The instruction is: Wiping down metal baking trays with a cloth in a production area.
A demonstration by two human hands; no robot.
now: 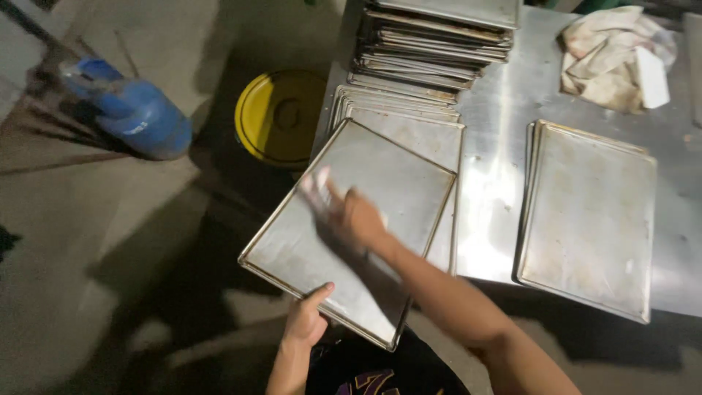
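Note:
My left hand [306, 316] grips the near rim of a flat metal baking tray [395, 183], thumb on top, and holds it tilted out past the table's left edge. My right hand [344, 212] lies on the tray's upper face; it is blurred, with something pale at the fingertips that I cannot make out. Under the tray's far end sits a low pile of like trays [409, 121] on the steel table [497, 175].
A tall stack of trays [439, 36] stands at the table's back. Another short tray pile [589, 216] lies at the right. Crumpled cloths [614, 58] sit at the back right. On the floor are a yellow bucket lid [281, 117] and a blue gas cylinder [135, 110].

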